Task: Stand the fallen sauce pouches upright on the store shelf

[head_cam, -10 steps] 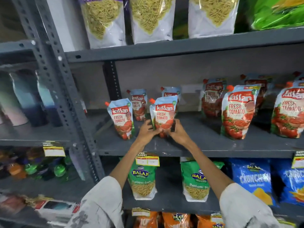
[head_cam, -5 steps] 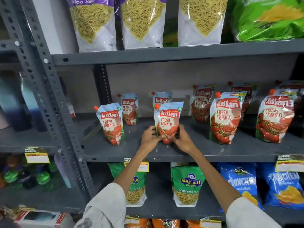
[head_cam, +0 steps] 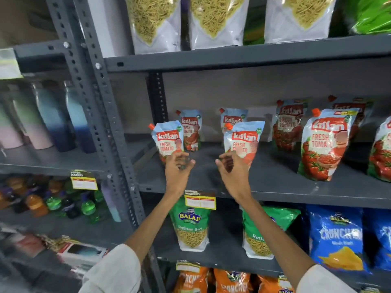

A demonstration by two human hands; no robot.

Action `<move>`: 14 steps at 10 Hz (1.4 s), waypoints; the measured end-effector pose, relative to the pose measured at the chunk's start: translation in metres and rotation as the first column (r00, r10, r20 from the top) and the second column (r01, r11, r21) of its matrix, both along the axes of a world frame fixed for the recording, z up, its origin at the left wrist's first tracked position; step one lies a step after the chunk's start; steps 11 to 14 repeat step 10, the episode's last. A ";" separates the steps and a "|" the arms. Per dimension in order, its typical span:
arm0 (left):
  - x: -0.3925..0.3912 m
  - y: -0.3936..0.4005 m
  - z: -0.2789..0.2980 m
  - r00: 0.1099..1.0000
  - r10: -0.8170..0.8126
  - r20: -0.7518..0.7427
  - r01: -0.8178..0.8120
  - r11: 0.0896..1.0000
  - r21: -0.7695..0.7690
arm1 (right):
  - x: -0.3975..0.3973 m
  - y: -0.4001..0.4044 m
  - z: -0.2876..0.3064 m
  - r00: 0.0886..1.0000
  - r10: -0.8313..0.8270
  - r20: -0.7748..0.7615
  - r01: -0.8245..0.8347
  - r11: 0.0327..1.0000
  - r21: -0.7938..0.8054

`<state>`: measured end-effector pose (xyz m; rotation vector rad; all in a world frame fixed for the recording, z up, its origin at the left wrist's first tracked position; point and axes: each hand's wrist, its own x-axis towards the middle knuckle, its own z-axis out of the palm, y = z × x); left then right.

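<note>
Several tomato sauce pouches with orange spouts stand upright on the grey middle shelf (head_cam: 275, 185). The small front pouch (head_cam: 246, 138) stands in the middle, just behind my right hand (head_cam: 232, 168), which is open with curled fingers and holds nothing. My left hand (head_cam: 177, 166) is open too, in front of the lower part of the left small pouch (head_cam: 168, 138). Two more small pouches (head_cam: 190, 127) stand at the back. Bigger pouches (head_cam: 325, 142) stand to the right.
A perforated grey upright post (head_cam: 101, 115) borders the shelf on the left. Sev snack bags (head_cam: 156, 20) stand on the shelf above, green (head_cam: 190, 225) and blue (head_cam: 336, 235) snack bags on the shelf below. Bottles (head_cam: 55, 115) fill the neighbouring rack at the left.
Both hands have let go of the middle small pouch and drawn back and apart. The pouch stays standing. The camera has swung to the left.
</note>
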<state>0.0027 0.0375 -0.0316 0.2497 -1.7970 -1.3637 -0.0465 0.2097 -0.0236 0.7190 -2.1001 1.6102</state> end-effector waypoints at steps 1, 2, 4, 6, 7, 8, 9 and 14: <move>0.006 -0.041 -0.006 0.992 0.125 0.006 -0.125 0.992 0.028 | -0.001 -0.049 0.003 0.990 0.132 0.054 -0.136 0.989 0.065; 0.006 -0.078 -0.004 0.996 0.046 0.079 -0.053 0.995 0.088 | -0.011 -0.095 0.002 0.962 0.227 0.152 -0.249 0.959 0.138; -0.005 -0.110 -0.001 0.930 -0.246 0.275 0.203 0.963 0.176 | -0.048 -0.147 -0.024 0.916 0.303 0.263 -0.359 0.911 0.201; -0.008 -0.104 -0.001 0.902 -0.296 0.315 0.269 0.955 0.126 | -0.026 -0.130 -0.007 0.956 0.167 0.240 -0.233 0.930 0.283; -0.012 -0.091 0.000 0.884 -0.322 0.338 0.316 0.946 0.075 | -0.026 -0.113 -0.009 0.966 0.107 0.233 -0.175 0.940 0.294; -0.020 -0.081 -0.001 0.882 -0.328 0.340 0.334 0.942 0.042 | -0.030 -0.105 -0.013 0.973 0.060 0.225 -0.126 0.949 0.289; -0.018 -0.078 0.004 0.871 -0.309 0.381 0.323 0.946 0.029 | -0.024 -0.099 -0.009 0.976 0.042 0.215 -0.105 0.951 0.292; -0.012 -0.068 -0.004 0.918 -0.154 0.366 0.191 0.980 -0.065 | -0.018 -0.097 -0.010 0.977 0.087 0.197 -0.133 0.962 0.240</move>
